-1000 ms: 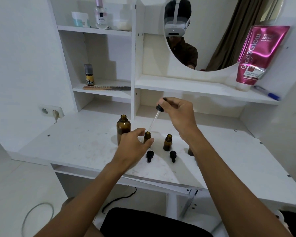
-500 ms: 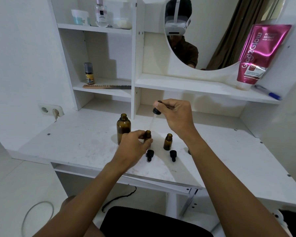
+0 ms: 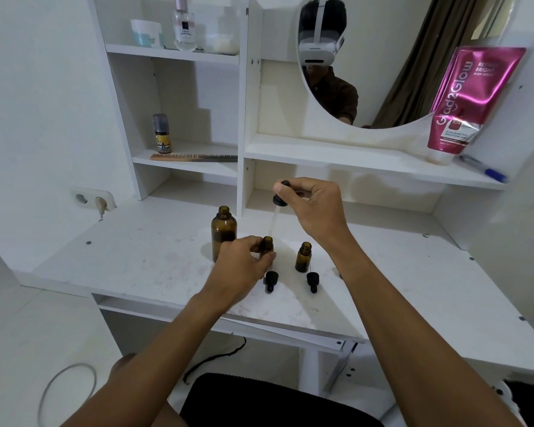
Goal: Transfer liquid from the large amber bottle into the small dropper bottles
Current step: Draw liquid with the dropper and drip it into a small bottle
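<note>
Pinching the dropper [image 3: 278, 202], right grip [image 3: 313, 204] is holding its tip at the small bottle [image 3: 267, 243], which left grip [image 3: 241, 264] is clasping.

On the white desk top [image 3: 130, 254], faintly stained: a large amber bottle [image 3: 224, 234], upright, uncapped; just right of it a small amber bottle [image 3: 267, 243], open; further right, apart, a second small bottle [image 3: 302, 257]. In front of these, lying flat, a left dropper cap [image 3: 271, 281] and a right dropper cap [image 3: 312, 282]. Possibly one more dark item further right, mostly hidden.

On the lower left shelf [image 3: 198, 171]: a dark-capped bottle [image 3: 162, 134] and a comb [image 3: 195, 157]. On the long right shelf [image 3: 336, 155]: a pink tube [image 3: 463, 97] standing on its cap, a blue pen [image 3: 481, 171] beside it.
</note>
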